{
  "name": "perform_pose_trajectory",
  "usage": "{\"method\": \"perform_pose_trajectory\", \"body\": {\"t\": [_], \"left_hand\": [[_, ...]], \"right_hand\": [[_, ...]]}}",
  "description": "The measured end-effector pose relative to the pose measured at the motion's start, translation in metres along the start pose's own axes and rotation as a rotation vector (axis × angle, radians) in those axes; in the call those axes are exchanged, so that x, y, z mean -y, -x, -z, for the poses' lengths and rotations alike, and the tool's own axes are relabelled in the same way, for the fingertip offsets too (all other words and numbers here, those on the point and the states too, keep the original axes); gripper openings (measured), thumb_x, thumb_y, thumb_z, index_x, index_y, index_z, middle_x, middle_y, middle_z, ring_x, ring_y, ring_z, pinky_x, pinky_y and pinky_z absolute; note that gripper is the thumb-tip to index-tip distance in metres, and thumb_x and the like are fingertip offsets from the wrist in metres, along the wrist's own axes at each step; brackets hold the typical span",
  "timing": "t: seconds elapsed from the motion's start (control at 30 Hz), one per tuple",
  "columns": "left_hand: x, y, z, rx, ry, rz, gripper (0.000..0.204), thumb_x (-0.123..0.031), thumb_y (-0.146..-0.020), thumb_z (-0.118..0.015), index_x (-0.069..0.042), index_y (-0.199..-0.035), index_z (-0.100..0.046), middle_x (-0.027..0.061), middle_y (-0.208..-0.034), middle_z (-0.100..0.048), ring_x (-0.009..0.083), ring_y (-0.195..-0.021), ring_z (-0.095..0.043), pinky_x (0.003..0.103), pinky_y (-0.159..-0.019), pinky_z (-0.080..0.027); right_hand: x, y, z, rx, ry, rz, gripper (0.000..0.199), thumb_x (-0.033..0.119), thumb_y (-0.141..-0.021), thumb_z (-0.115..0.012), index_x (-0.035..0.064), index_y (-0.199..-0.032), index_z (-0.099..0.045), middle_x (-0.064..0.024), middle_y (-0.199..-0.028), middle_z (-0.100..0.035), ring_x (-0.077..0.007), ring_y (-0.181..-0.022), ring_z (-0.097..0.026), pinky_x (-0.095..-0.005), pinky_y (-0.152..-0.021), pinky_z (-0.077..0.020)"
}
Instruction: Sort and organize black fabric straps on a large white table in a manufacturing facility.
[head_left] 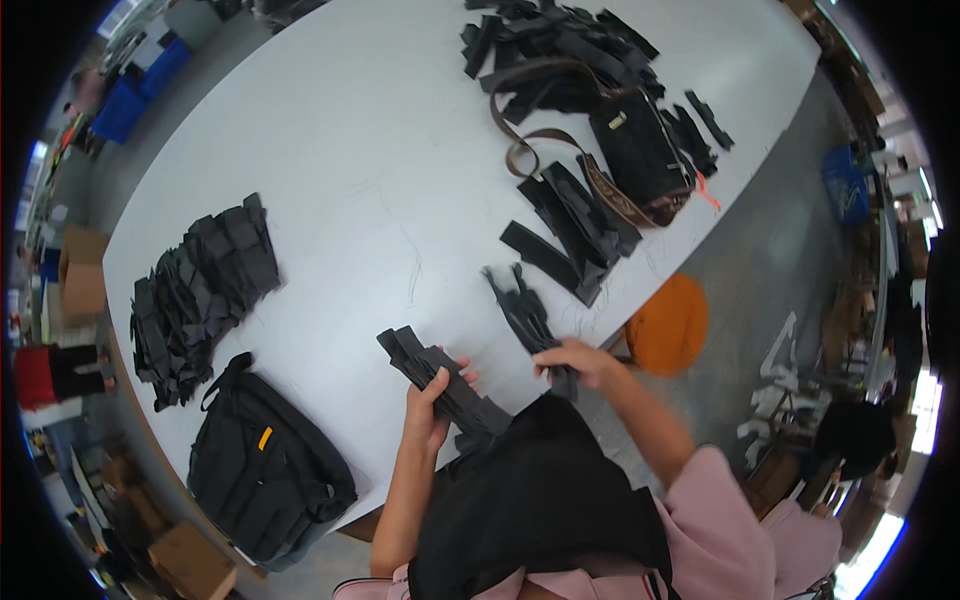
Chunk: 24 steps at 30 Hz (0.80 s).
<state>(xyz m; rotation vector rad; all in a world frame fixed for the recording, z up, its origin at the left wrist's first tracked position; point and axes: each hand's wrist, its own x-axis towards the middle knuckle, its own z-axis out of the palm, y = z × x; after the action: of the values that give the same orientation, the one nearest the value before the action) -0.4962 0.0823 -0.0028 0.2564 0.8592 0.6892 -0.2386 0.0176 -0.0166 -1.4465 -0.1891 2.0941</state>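
Observation:
Just above my lap, near the table's front edge, my left hand (430, 408) is closed round a bundle of dark grey fabric strips (470, 405), thumb on top. To its right, my right hand (582, 360) grips a second, darker bundle of strips (526, 312). That bundle points away from me across the table edge, its far ends splayed. The fingertips of my right hand are slightly blurred. Between the two bundles is a narrow gap. Beyond the right bundle lie several loose flat dark strips (570, 225) on the table.
A white table (340, 150) spreads ahead. Overlapping dark strips (205, 290) lie at the left, with a black backpack (270, 465) nearer me. A small black bag (640, 145) with a brown strap and a heap of strips (560, 45) are far right. An orange stool (672, 325) stands beside the table.

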Motion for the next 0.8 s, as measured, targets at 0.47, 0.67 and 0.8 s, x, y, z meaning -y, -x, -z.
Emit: {"method": "perform_pose_trajectory", "body": {"t": [0.47, 0.67, 0.8], "left_hand": [[-0.007, -0.015, -0.025, 0.129, -0.254, 0.082, 0.057, -0.014, -0.071, -0.074, 0.004, -0.118, -0.048, 0.0143, -0.101, -0.061, 0.0244, -0.09, -0.062, 0.035, -0.077, -0.052], [-0.014, 0.0, -0.022, 0.128, 0.026, -0.051, 0.06, -0.02, -0.074, -0.073, 0.003, -0.121, -0.043, 0.0172, -0.114, -0.055, 0.0324, -0.095, -0.061, 0.046, -0.077, -0.055], [-0.012, -0.001, -0.021, 0.097, -0.022, -0.058, 0.062, -0.021, -0.073, -0.074, 0.002, -0.122, -0.042, 0.0183, -0.113, -0.056, 0.0333, -0.096, -0.061, 0.046, -0.076, -0.055]], "right_hand": [[0.0, -0.004, -0.065, 0.354, 0.847, 0.207, 0.073, 0.04, -0.067, -0.075, -0.0042, -0.117, -0.045, -0.0221, -0.107, -0.058, -0.0295, -0.101, -0.057, -0.0373, -0.088, -0.043], [0.058, -0.06, 0.017, -0.941, 1.457, 0.929, 0.058, 0.021, -0.064, -0.073, -0.0018, -0.112, -0.048, -0.016, -0.115, -0.048, -0.0306, -0.106, -0.043, -0.0366, -0.083, -0.0377], [0.075, -0.074, 0.022, -0.785, 1.494, 0.489, 0.037, 0.008, -0.057, -0.065, 0.0007, -0.091, -0.051, -0.0162, -0.097, -0.047, -0.0318, -0.094, -0.042, -0.037, -0.078, -0.035]]}}
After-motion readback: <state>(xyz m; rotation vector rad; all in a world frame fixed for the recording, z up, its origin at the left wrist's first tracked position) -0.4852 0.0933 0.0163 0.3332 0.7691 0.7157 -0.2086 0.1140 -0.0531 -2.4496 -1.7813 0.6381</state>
